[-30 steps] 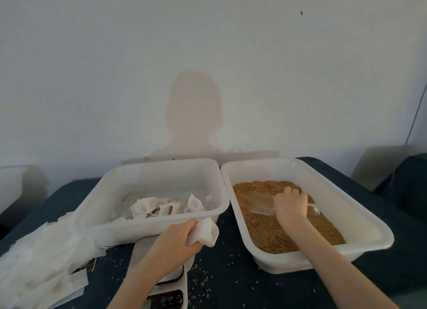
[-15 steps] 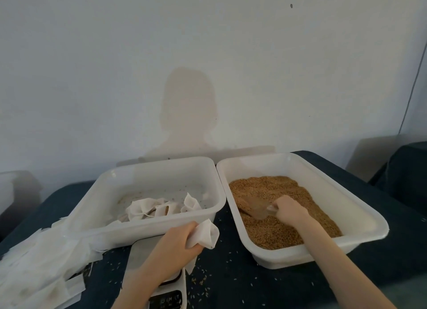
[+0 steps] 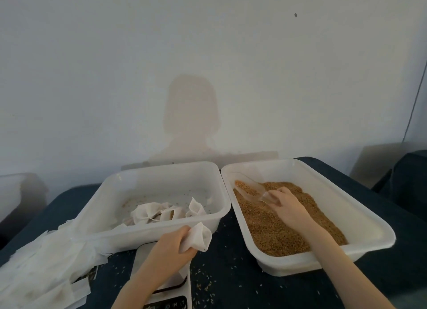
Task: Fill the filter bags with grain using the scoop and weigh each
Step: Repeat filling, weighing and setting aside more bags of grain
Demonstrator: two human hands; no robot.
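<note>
Once buried in the brown grain (image 3: 277, 225), the clear plastic scoop (image 3: 248, 189) had risen loaded, right hand (image 3: 285, 204) fingers gripping its handle; left hand (image 3: 172, 246) fingers pinched a white filter bag (image 3: 198, 237), ready for filling.

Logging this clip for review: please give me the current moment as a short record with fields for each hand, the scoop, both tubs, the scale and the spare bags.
left hand: grips an open filter bag above the scale
right hand: holds the clear scoop by its handle
scoop: holds some grain, lifted over the grain tub
right tub: full of brown grain
left tub: several filled bags inside
scale: partly hidden by the left arm
empty bags: piled at table's left
</note>
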